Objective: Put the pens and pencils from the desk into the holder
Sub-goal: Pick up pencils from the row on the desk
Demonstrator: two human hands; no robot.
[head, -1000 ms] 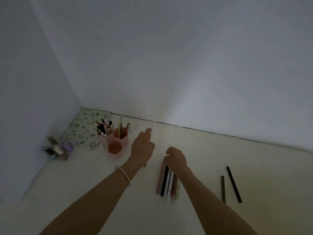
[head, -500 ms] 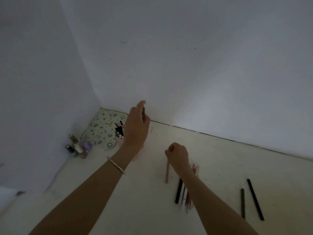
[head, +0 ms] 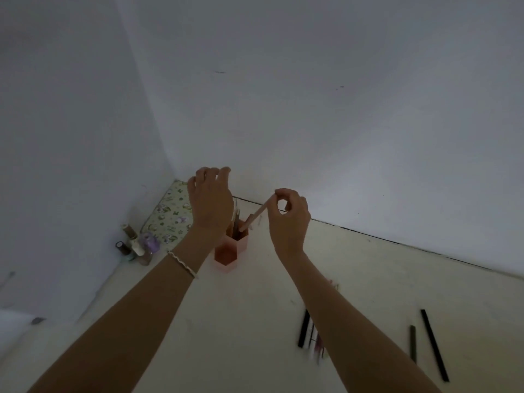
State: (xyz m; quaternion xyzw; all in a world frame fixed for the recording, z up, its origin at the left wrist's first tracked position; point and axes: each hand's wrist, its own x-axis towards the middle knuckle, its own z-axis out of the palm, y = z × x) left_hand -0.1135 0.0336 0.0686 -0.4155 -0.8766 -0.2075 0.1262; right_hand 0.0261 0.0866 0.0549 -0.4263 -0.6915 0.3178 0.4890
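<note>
Several pens and pencils [head: 307, 333] lie loose on the bench [head: 255, 321] nearest the camera, partly under the right forearm. Farther off, the right hand [head: 289, 219] pinches a pink pencil [head: 253, 218] at its top end, tip entering the pink holder [head: 231, 249]. It appears light, stiff, easily pinched near either end. Left hand [head: 211, 201] hovers over the holder, fingers spread, empty.

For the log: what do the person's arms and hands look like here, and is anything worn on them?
Both forearms are bare, with no sleeves in view. The left hand and right hand are bare too, with no gloves and no rings that I can make out. The left wrist carries one thin, pale, beaded or twisted bracelet. The right wrist is unadorned.
</note>
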